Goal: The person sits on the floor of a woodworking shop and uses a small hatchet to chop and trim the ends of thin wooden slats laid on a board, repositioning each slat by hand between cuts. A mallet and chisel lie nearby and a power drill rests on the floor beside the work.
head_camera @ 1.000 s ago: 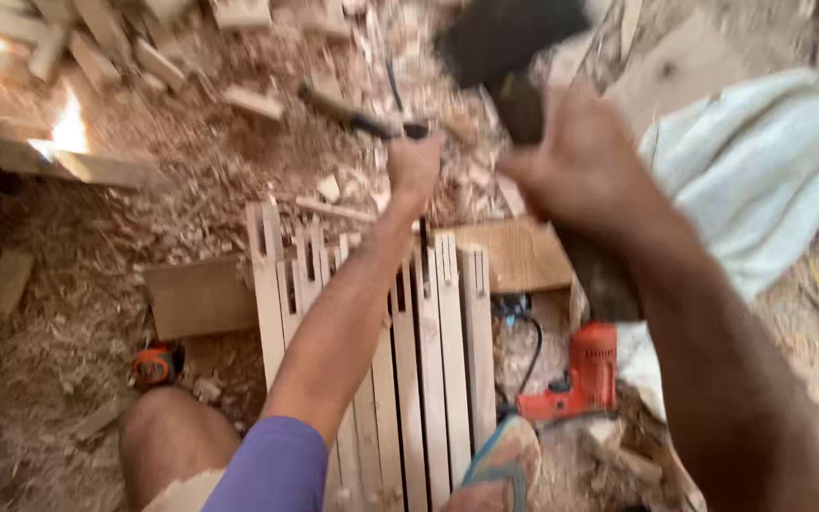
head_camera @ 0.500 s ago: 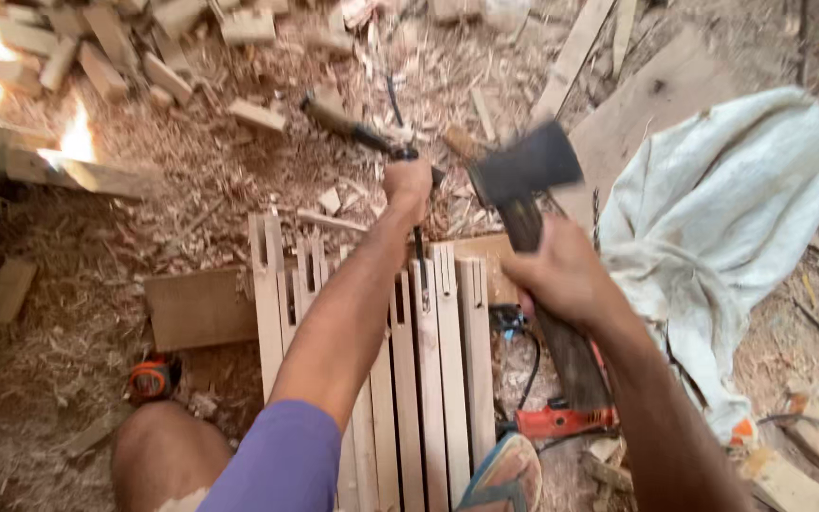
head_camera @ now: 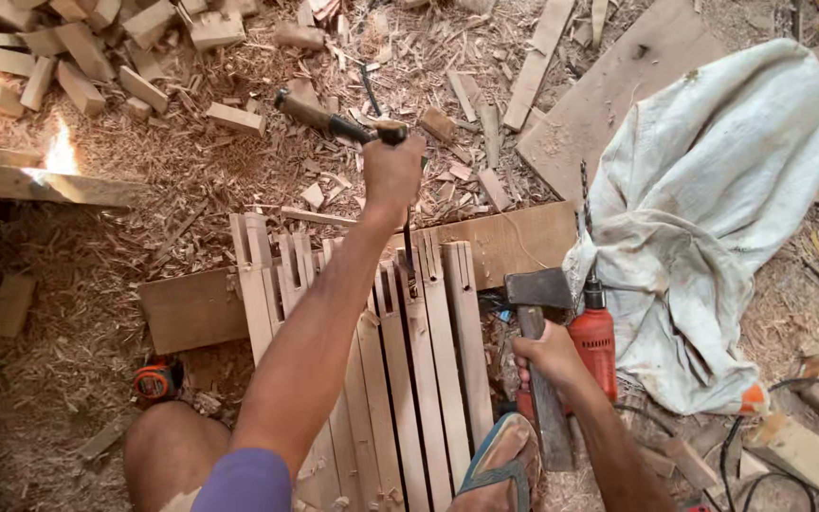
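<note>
Sawdust-strewn workshop floor, wooden slats (head_camera: 409, 379) laid side by side.
Left hand (head_camera: 392, 175) clenches a chisel (head_camera: 408, 248) set upright on a slat end; right hand (head_camera: 550, 356) grasps a hatchet (head_camera: 540, 313), lowered. Several slat ends are notched already, others uncut.

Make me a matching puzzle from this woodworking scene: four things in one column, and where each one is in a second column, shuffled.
Things:
1. chisel
2. hatchet
3. drill
4. tape measure

Places:
A. on the sawdust beside the person's knee
B. gripped in the right hand, head lowered next to the slats
C. lying by the white sack, bit pointing away from the person
D. held upright in the left hand, tip on a slat

Pairs: 1-D, 2-B, 3-C, 4-A
</note>
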Tool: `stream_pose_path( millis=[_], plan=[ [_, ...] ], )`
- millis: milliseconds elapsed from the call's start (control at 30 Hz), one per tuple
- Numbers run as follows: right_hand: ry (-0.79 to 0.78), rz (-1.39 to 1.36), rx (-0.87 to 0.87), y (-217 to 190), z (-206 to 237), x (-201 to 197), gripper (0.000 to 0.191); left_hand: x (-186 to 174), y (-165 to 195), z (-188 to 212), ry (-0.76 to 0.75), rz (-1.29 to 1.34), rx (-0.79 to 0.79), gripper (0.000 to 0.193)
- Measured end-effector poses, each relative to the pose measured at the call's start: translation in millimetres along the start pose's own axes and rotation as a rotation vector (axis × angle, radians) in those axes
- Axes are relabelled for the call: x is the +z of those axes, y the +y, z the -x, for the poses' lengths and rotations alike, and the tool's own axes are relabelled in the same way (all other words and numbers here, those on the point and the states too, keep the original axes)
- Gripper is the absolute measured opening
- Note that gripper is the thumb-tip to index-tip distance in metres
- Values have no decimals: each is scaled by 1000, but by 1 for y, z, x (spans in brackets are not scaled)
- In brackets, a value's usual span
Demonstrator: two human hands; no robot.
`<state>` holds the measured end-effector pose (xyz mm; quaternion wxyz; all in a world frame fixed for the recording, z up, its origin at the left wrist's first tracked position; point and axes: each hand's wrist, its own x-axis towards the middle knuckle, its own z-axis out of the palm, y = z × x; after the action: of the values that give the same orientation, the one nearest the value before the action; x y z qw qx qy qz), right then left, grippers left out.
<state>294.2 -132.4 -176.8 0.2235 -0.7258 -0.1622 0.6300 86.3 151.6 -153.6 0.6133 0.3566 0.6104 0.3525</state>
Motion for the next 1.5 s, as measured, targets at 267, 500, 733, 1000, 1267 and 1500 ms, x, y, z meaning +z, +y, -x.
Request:
stream_pose_path(
  millis=[267,500,733,1000,1267,1500],
  plan=[
    [120,333,15,28,-1,-8,16,-13,13,139,41,32,451,28],
    [156,472,-474,55,2,-12,10,-42,130,115,-125,141,196,13],
    [201,336,6,45,3,-5,14,-87,69,157,122,94,181,19],
    [221,386,19,47,1,-9,19,-122,-78,227,334,92,-278,41],
    [243,379,10,59,-11,-11,17,-144,-97,219,665,-997,394,74],
    [243,413,16,58,-13,-10,17,-90,8,14,365,-428,59,29]
  ],
)
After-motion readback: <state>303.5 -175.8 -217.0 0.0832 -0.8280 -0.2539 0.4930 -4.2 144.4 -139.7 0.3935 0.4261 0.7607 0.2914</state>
